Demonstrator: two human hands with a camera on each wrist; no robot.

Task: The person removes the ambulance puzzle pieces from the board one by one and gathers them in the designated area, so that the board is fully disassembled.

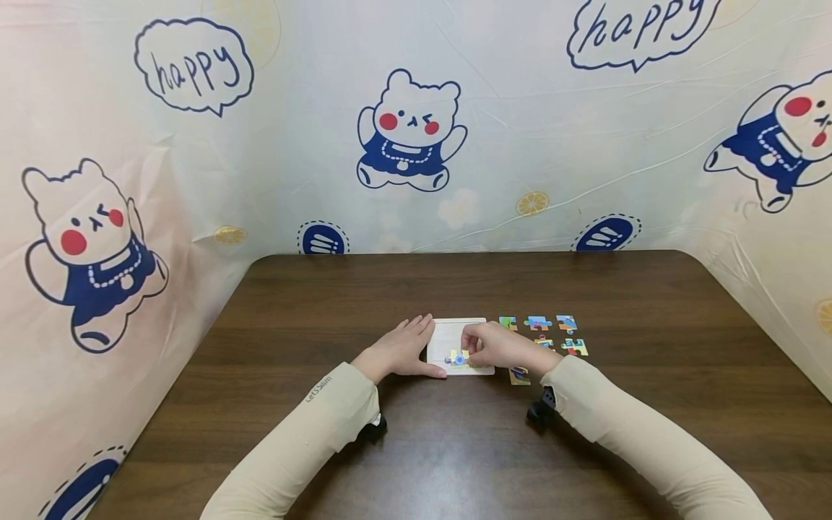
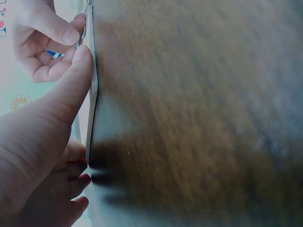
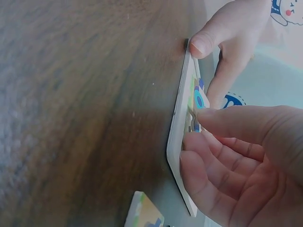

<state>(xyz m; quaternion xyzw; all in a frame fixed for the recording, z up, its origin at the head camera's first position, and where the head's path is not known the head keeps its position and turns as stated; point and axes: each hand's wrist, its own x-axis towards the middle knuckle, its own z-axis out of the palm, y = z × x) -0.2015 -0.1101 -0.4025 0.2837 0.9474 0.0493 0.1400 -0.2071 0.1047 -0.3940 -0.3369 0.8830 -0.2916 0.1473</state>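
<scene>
A shallow white puzzle tray (image 1: 445, 334) lies flat on the table. Along its left side rests my left hand (image 1: 403, 350), fingers extended at the far left and thumb stretched to the near left corner. The left wrist view shows that thumb (image 2: 71, 85) on the tray's rim. My right hand (image 1: 499, 347) reaches over the tray's right side, pinching a puzzle piece (image 3: 195, 124) between thumb and fingers, which partly hide it. A colourful puzzle part with a blue circle (image 1: 459, 359) shows beside the fingertips, low in the tray. Whether it is a separate piece, I cannot tell.
Loose puzzle pieces (image 1: 538, 323) lie in rows to the right of the tray, some under the right forearm. One piece (image 1: 519, 376) sits just off the tray's near right corner. A printed cloth (image 1: 416, 217) hangs behind the brown wooden table (image 1: 312, 310).
</scene>
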